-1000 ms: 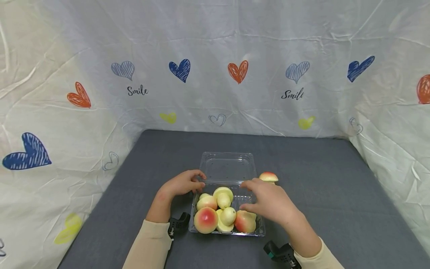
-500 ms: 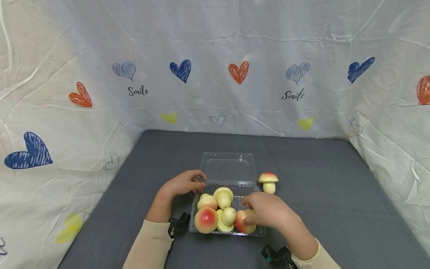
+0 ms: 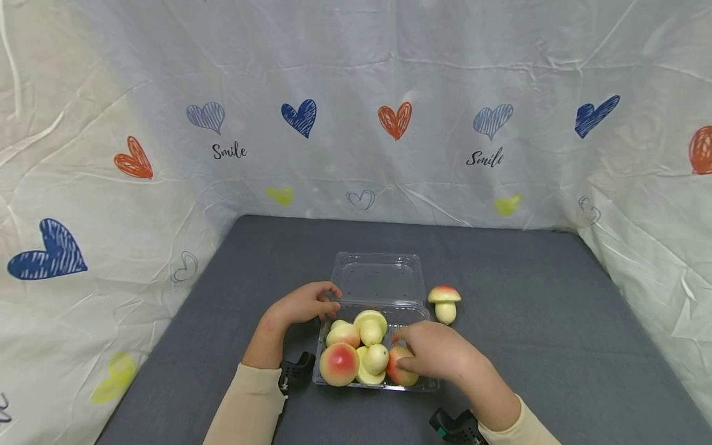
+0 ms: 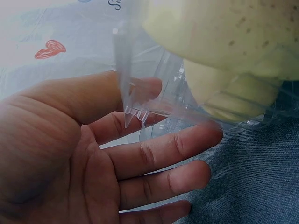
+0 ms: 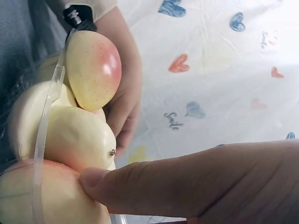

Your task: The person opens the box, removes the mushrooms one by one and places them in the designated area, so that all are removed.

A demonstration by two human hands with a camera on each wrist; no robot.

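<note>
A clear plastic clamshell box (image 3: 431, 384) lies with its lid (image 3: 378, 273) folded back. Several pale yellow toy mushrooms with red-blushed caps fill it, one cap (image 3: 339, 364) facing up at front left. My left hand (image 3: 303, 304) holds the box's back left corner, thumb and fingers either side of the plastic wall in the left wrist view. At the front right, my right hand (image 3: 436, 351) grips a toy mushroom (image 3: 397, 369) inside the box. Its thumb (image 5: 135, 186) presses the cap (image 5: 51, 191) in the right wrist view; the other fingers are mostly hidden.
Another toy mushroom (image 3: 444, 303) stands upright on the dark grey cloth (image 3: 528, 309), just right of the box. A white curtain (image 3: 345, 62) printed with hearts surrounds the table's back and sides. Both wrists wear black camera mounts (image 3: 457, 426).
My right hand has come down from above the box onto the front right mushroom and shifted it slightly left. The mushroom outside came into full view. My left hand stays put.
</note>
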